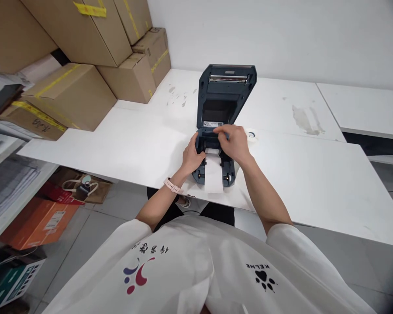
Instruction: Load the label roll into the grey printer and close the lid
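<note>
Two hands flank the open printer (229, 168): the left hand (190, 158), spread against its side, could skew the paper strip (213, 174) if its thumb drags, while the right hand (235, 140) curls below the raised lid (221, 97), any pinch unclear.

On the white bench (301, 174), a dark printer (201, 104) stands with its lid (224, 93) raised and a white paper strip (213, 172) reaching past its front edge, the left hand (191, 157) at its left side, the right hand (235, 140) over its right, and cardboard boxes (80, 93) stacked at left.
</note>
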`<state>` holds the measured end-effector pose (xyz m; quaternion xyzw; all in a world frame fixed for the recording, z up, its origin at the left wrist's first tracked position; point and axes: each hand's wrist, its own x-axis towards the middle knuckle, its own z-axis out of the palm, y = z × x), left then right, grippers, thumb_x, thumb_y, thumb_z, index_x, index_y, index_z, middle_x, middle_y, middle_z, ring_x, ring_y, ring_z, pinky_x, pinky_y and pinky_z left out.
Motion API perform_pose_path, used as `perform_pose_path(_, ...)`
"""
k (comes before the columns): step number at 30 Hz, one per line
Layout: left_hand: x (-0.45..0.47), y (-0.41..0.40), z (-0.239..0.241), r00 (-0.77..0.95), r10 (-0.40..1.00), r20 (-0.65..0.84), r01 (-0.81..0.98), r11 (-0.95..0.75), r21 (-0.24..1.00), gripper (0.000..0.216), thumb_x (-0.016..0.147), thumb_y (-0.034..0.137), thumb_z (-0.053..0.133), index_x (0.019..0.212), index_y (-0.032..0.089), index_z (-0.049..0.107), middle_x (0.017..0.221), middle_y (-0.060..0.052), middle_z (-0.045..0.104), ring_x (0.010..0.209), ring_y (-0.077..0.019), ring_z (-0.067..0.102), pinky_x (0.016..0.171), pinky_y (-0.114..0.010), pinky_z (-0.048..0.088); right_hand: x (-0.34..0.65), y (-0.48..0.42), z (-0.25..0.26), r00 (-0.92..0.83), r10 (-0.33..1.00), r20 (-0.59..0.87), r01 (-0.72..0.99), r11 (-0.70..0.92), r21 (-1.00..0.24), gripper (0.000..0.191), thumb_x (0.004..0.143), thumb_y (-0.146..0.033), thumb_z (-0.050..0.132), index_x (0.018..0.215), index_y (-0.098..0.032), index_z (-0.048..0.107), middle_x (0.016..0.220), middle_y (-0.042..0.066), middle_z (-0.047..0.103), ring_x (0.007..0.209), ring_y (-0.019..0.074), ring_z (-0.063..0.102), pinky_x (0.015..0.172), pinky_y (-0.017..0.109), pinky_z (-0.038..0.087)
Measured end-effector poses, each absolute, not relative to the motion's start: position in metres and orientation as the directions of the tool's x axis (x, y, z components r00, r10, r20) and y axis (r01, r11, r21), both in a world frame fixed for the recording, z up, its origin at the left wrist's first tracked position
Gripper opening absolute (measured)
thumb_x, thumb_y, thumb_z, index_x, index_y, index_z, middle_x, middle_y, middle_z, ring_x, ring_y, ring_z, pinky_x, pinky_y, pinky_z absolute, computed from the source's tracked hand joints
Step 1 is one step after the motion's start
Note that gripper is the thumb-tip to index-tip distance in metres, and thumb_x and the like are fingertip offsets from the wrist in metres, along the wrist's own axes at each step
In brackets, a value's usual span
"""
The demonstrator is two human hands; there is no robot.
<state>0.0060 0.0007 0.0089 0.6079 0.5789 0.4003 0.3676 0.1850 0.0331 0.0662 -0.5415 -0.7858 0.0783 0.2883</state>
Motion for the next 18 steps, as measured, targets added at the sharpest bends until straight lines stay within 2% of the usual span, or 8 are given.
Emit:
perform_pose_path(2,0.005,0.004,0.004,-0.005,0.998,0.064,0.378,-0.058,0.924,0.087,0.078,0.014,0.061,0.160,0.029,0.034,0.157,-0.007,0.055,0.148,-0.0363,0.049,0.122,-0.054,0.042,0.173,0.029,0.065,-0.404,0.903,0.149,0.871,0.429,-0.239,0.041,0.094,-0.014,0.041,0.116,-0.013,0.076,0.119,0.014,0.079,0.116,0.0309,0.070,0.114,0.047,0.040)
perform_pose_path(4,0.005,0.007,-0.001,-0.020,0.998,0.063,0.344,-0.052,0.937,0.090,0.076,0.010,0.058,0.161,0.028,0.033,0.160,-0.007,0.052,0.151,-0.0342,0.045,0.124,-0.052,0.040,0.163,0.029,0.065,-0.469,0.880,-0.075,0.883,0.465,-0.062,0.040,0.094,-0.012,0.043,0.119,-0.008,0.074,0.117,0.019,0.078,0.115,0.0336,0.071,0.115,0.049,0.035)
perform_pose_path(6,0.005,0.010,-0.006,-0.030,0.998,0.058,0.317,-0.046,0.947,0.092,0.074,0.009,0.057,0.161,0.026,0.033,0.163,-0.008,0.049,0.153,-0.0326,0.043,0.126,-0.051,0.038,0.157,0.030,0.067,-0.519,0.822,-0.236,0.848,0.531,-0.015,0.040,0.096,-0.014,0.043,0.121,-0.007,0.073,0.117,0.022,0.078,0.115,0.0352,0.071,0.113,0.050,0.037)
perform_pose_path(7,0.005,0.010,-0.007,-0.035,0.998,0.059,0.306,-0.046,0.951,0.093,0.073,0.008,0.057,0.161,0.026,0.033,0.163,-0.008,0.048,0.153,-0.0321,0.043,0.127,-0.051,0.037,0.156,0.031,0.070,-0.552,0.784,-0.285,0.825,0.563,-0.051,0.040,0.097,-0.016,0.043,0.122,-0.009,0.072,0.120,0.022,0.077,0.116,0.0358,0.071,0.109,0.050,0.040)
perform_pose_path(9,0.005,0.010,-0.008,-0.041,0.997,0.071,0.281,-0.057,0.958,0.092,0.073,0.008,0.057,0.161,0.025,0.034,0.164,-0.007,0.047,0.153,-0.0311,0.043,0.129,-0.050,0.034,0.162,0.031,0.077,-0.640,0.702,-0.311,0.767,0.604,-0.215,0.040,0.100,-0.024,0.044,0.128,-0.012,0.069,0.129,0.020,0.073,0.117,0.0361,0.070,0.101,0.048,0.047)
perform_pose_path(13,0.005,0.007,-0.006,-0.029,0.997,0.071,0.241,-0.062,0.968,0.088,0.075,0.010,0.057,0.159,0.027,0.036,0.165,-0.005,0.047,0.154,-0.0302,0.042,0.129,-0.048,0.034,0.213,0.017,0.085,-0.803,0.577,-0.149,0.514,0.545,-0.662,0.046,0.100,-0.043,0.055,0.139,-0.021,0.062,0.137,0.013,0.069,0.114,0.0295,0.070,0.093,0.042,0.054)
perform_pose_path(16,0.004,0.004,-0.003,-0.019,0.999,0.047,0.238,-0.041,0.970,0.084,0.077,0.012,0.057,0.158,0.028,0.038,0.164,-0.005,0.047,0.154,-0.0310,0.042,0.126,-0.049,0.037,0.276,-0.007,0.069,-0.763,0.643,0.065,0.264,0.402,-0.877,0.040,0.091,-0.048,0.071,0.124,-0.026,0.069,0.120,0.008,0.076,0.103,0.0253,0.073,0.091,0.041,0.058)
perform_pose_path(18,0.004,0.004,-0.004,-0.011,0.999,0.049,0.243,-0.045,0.969,0.082,0.077,0.013,0.057,0.156,0.028,0.040,0.163,-0.005,0.049,0.152,-0.0308,0.045,0.125,-0.049,0.038,0.315,-0.024,0.048,-0.603,0.771,0.205,0.103,0.330,-0.938,0.034,0.081,-0.046,0.081,0.109,-0.029,0.071,0.100,0.005,0.079,0.094,0.0259,0.075,0.098,0.047,0.058)
